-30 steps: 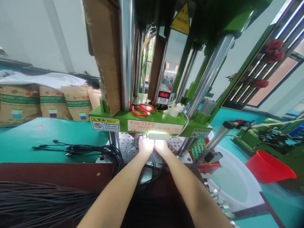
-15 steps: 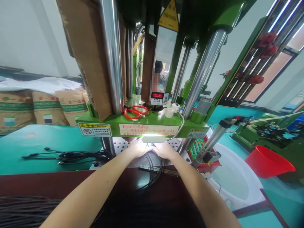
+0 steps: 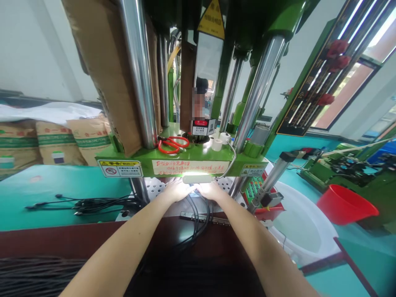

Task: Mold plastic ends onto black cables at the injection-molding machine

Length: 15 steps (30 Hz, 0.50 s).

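Note:
Both arms reach under the green press plate point(image 3: 145, 159), into the glare of a small lamp point(image 3: 198, 179) fixed at its front edge. My left hand point(image 3: 177, 190) and my right hand point(image 3: 209, 190) are close together over the perforated metal bed point(image 3: 154, 186). Black cables point(image 3: 195, 214) run from between the hands down towards me, across a metal strip point(image 3: 206, 218) at the bed's front. The fingertips are lost under the lamp and in its bright light, so their grip on the cable ends cannot be made out.
Red-handled scissors point(image 3: 173, 144) and white tape rolls point(image 3: 217, 144) lie on the press plate. Steel columns point(image 3: 140, 82) rise on both sides. Bundled black cables point(image 3: 93, 204) rest on the green table at left. At right are a white tub point(image 3: 324, 231) and a red basin point(image 3: 346, 204).
The view has shifted slightly, so the press and its surroundings appear a little further left. Both hands stay together under the lamp, with the cables still running from between them.

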### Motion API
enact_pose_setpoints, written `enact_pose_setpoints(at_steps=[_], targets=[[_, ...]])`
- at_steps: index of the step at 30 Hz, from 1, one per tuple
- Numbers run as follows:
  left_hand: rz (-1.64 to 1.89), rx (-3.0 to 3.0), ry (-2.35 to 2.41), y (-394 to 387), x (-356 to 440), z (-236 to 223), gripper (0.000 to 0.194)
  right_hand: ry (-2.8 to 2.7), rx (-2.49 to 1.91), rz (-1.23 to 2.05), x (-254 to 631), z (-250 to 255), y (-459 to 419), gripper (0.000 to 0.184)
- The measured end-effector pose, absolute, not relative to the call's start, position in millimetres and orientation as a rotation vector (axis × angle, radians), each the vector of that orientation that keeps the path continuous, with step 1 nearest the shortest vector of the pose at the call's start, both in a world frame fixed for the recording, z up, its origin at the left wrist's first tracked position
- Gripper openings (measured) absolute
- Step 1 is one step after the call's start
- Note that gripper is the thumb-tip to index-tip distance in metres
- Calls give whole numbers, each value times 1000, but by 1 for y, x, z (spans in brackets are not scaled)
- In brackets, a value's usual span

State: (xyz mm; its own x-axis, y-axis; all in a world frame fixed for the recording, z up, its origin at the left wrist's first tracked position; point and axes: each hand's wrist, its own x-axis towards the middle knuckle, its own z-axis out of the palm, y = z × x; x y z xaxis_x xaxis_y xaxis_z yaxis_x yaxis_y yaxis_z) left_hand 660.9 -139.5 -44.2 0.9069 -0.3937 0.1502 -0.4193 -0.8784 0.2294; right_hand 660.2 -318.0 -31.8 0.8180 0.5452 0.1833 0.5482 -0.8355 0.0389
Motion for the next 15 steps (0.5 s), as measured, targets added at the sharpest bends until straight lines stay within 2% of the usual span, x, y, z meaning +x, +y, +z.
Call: enact_pose_setpoints(at_steps=[5, 15], targets=[[93, 2805, -686, -117, 663, -51, 63, -856, -2992, -339, 651, -34, -325, 34], [146, 2799, -597, -120, 659, -65, 60, -784, -2979, -250, 658, -46, -324, 39]])
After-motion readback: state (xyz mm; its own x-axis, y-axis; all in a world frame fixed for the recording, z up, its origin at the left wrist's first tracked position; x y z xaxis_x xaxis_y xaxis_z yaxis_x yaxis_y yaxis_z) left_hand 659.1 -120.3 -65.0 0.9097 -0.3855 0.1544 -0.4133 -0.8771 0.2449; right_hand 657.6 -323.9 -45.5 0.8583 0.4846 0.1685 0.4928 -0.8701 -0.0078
